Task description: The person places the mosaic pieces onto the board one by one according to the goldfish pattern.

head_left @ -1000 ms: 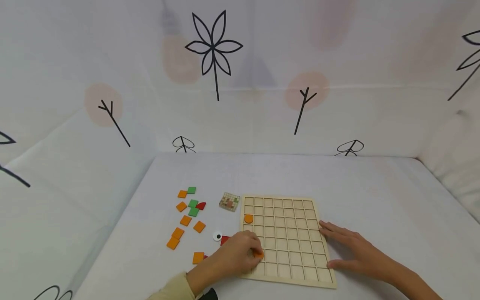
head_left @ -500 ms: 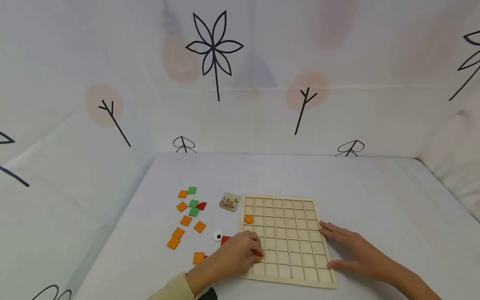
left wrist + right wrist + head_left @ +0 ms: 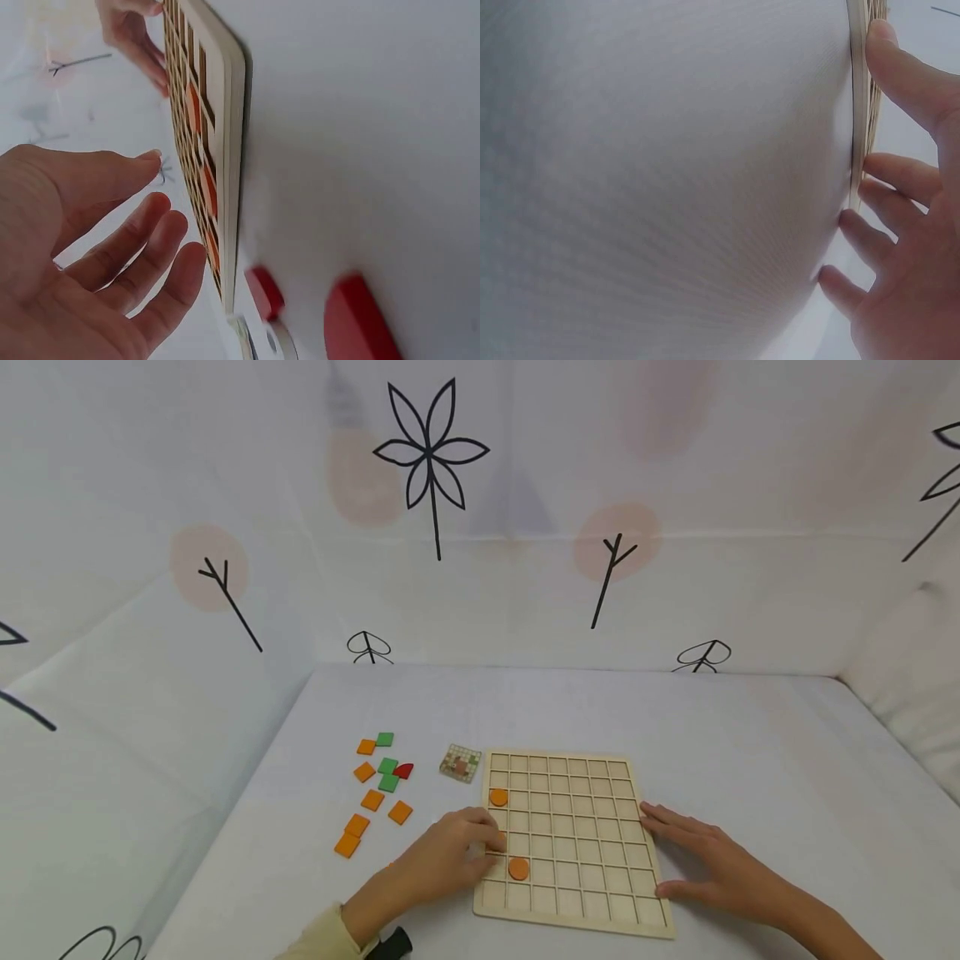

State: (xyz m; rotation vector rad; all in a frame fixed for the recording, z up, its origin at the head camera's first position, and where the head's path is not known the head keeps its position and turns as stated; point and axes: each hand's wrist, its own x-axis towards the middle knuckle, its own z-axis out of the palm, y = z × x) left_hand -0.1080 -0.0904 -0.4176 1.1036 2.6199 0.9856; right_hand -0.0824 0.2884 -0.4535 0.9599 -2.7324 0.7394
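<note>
A wooden grid board (image 3: 577, 852) lies on the white table. One orange disc (image 3: 498, 797) sits in a cell near its upper left, and another orange disc (image 3: 518, 868) lies lower down. Between them a third orange disc (image 3: 212, 250) shows in the left wrist view; in the head view the left fingers mostly hide it. Over the board's left edge hovers my left hand (image 3: 450, 857), fingers loosely bent with nothing between them. My right hand (image 3: 708, 868) touches the board's right edge with its fingertips and thumb.
Orange square tiles (image 3: 357, 825), green tiles (image 3: 387, 783) and a red quarter-round piece (image 3: 403, 771) lie left of the board. A small patterned card (image 3: 460, 763) is by its upper left corner. Red pieces (image 3: 360, 319) and a googly eye (image 3: 282, 341) show in the left wrist view.
My left hand has let go of the lower orange disc, now uncovered in its cell, and moved left and slightly up. The right hand has stayed at the board's edge.
</note>
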